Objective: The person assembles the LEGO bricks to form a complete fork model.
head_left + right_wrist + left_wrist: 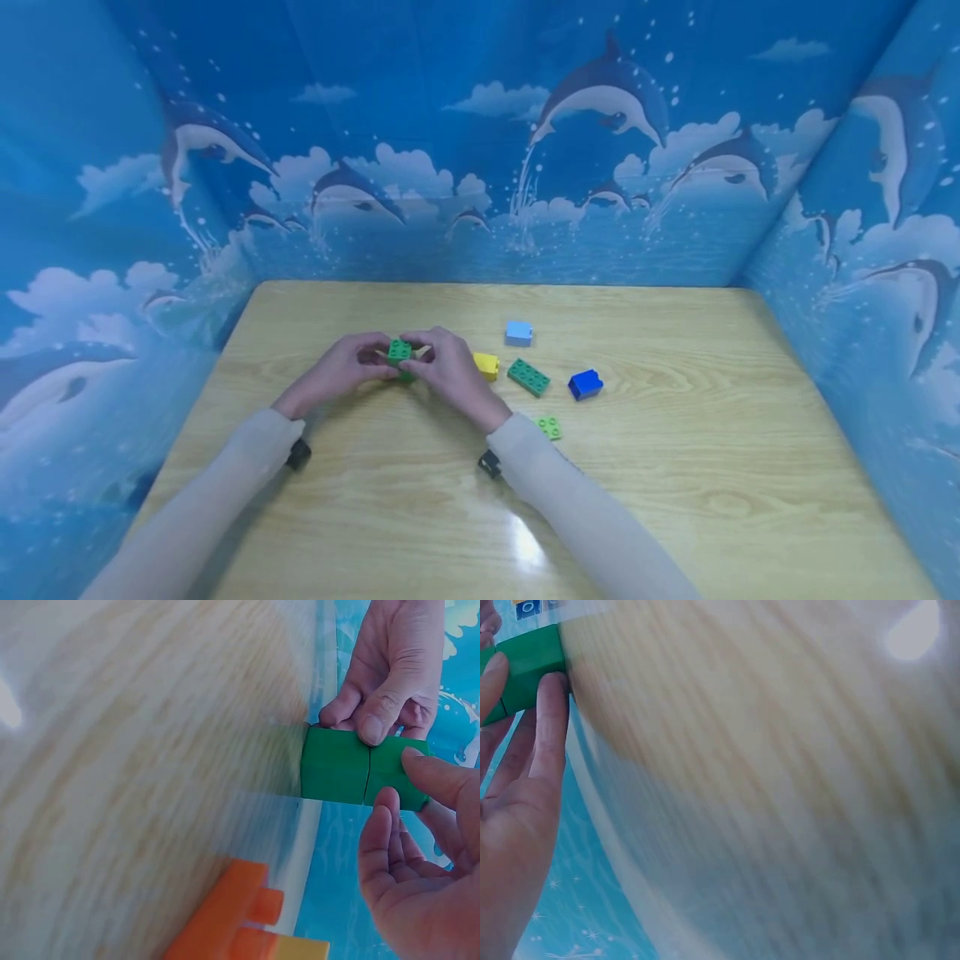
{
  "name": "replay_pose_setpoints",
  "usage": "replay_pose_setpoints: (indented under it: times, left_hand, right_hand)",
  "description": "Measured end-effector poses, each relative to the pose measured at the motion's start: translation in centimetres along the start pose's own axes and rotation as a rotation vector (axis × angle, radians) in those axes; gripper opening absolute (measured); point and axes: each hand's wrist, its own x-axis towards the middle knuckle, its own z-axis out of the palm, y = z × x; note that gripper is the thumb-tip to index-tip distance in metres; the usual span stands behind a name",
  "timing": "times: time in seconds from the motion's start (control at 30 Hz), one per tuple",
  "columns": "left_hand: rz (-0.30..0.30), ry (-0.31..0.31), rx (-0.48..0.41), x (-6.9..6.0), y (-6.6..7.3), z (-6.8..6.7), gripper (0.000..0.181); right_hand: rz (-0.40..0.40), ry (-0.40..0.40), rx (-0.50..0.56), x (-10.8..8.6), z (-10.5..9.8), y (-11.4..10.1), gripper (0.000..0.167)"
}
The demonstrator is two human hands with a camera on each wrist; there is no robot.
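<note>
Two green toy building bricks are stacked between the hands, left of the middle of the table. In the right wrist view the lower green brick [334, 765] stands on the tabletop, with the upper green brick [390, 780] against it and a thin seam between. My left hand [341, 367] holds the stack from the left, its thumb near the seam; the left wrist view shows a finger on the lower brick. From the other side, my right hand [453, 375] pinches the upper brick with its thumb. In the head view the fingers partly cover the lower brick.
Right of the hands lie a yellow brick [486, 366], a light blue brick [518, 334], a long green brick [528, 377], a dark blue brick [585, 384] and a lime brick [550, 428], partly behind the right sleeve. An orange brick [217, 922] shows low in the right wrist view.
</note>
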Motion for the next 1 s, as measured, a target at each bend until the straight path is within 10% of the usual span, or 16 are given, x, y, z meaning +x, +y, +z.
replay_pose_setpoints:
  times: [1.0]
  left_hand:
    - [0.018,0.021,0.049,0.34,-0.30,-0.05,0.027]
  right_hand:
    - [0.088,-0.004,0.069,0.33,-0.10,0.07,0.043]
